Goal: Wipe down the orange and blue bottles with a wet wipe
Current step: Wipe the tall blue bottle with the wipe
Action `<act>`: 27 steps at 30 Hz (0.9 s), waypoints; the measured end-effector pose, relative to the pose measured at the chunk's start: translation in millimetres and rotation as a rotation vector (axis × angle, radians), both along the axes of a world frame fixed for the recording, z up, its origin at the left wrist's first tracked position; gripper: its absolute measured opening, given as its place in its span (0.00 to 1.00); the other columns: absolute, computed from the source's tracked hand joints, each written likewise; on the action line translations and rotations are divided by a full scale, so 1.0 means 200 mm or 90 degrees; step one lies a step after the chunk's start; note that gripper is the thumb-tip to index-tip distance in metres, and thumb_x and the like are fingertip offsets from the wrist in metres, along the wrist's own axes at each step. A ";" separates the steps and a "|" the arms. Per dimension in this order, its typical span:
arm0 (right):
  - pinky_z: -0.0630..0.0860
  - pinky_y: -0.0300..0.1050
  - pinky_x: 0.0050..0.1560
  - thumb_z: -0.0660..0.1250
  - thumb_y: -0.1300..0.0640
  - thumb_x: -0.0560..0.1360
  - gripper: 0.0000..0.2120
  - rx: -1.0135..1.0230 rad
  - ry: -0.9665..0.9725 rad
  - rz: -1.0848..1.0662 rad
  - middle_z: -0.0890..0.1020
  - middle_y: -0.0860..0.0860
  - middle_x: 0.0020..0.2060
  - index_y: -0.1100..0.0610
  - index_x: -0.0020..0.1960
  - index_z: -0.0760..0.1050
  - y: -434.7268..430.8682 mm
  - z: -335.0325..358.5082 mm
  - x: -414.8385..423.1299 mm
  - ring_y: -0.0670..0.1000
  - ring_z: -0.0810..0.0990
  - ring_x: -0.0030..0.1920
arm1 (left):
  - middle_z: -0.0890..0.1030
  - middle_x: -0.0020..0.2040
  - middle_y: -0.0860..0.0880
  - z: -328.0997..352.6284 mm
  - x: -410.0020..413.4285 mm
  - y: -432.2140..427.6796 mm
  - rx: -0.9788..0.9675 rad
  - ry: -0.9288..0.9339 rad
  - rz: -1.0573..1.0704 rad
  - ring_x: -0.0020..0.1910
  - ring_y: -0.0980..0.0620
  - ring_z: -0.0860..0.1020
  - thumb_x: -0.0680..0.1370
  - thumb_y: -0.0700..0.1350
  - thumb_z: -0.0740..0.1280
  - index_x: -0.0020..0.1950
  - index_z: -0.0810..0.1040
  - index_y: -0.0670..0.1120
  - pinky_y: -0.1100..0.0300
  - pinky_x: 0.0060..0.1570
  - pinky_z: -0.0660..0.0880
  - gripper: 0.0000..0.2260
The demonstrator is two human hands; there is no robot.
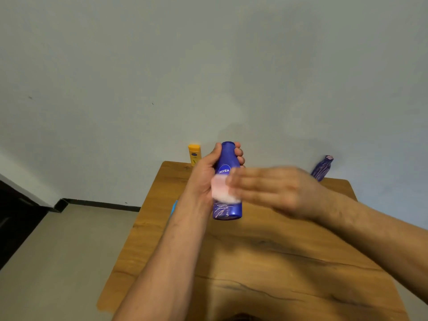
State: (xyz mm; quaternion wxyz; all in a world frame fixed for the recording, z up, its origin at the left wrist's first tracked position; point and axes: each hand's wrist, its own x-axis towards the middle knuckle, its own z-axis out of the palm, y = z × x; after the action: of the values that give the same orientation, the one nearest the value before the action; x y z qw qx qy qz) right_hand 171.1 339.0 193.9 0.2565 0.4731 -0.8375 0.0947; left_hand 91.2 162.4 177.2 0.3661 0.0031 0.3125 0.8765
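My left hand (206, 174) grips the upper part of a blue bottle (228, 208) with a white round logo and holds it upright above the wooden table (266, 262). My right hand (275, 188), blurred by motion, presses a white wet wipe (220, 191) flat against the bottle's front with straight fingers. The orange bottle (194, 154) stands upright at the table's far edge, to the left of the blue one and against the wall.
A purple packet (322, 167) leans at the table's far right corner by the wall. A light-blue object (174, 206) peeks out at the table's left edge behind my left forearm. Pale floor and a dark skirting line lie to the left.
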 end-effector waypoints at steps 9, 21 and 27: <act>0.76 0.57 0.65 0.58 0.63 0.84 0.15 0.015 -0.016 -0.003 0.77 0.62 0.68 0.67 0.66 0.78 0.01 -0.01 -0.03 0.59 0.74 0.72 | 0.80 0.45 0.47 0.00 0.00 -0.01 -0.034 0.005 -0.005 0.42 0.51 0.79 0.81 0.55 0.64 0.52 0.78 0.42 0.58 0.44 0.78 0.16; 0.75 0.58 0.67 0.58 0.65 0.84 0.15 -0.010 -0.021 -0.035 0.77 0.61 0.67 0.68 0.65 0.78 0.02 -0.04 -0.02 0.60 0.74 0.71 | 0.82 0.42 0.44 0.00 0.00 0.02 -0.039 -0.028 -0.051 0.39 0.48 0.82 0.78 0.56 0.66 0.51 0.80 0.39 0.58 0.41 0.80 0.19; 0.74 0.56 0.68 0.52 0.63 0.86 0.18 -0.015 -0.029 -0.075 0.75 0.60 0.70 0.66 0.68 0.76 0.04 0.01 -0.07 0.58 0.73 0.73 | 0.80 0.38 0.45 0.02 0.00 0.02 -0.042 -0.034 -0.026 0.35 0.49 0.81 0.79 0.55 0.65 0.45 0.79 0.40 0.59 0.38 0.79 0.18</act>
State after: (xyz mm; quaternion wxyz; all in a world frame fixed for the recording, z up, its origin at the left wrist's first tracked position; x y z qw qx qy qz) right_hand 157.2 346.9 195.3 0.2482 0.4174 -0.8685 0.0996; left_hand 92.1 166.2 181.4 0.3922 -0.0258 0.3310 0.8579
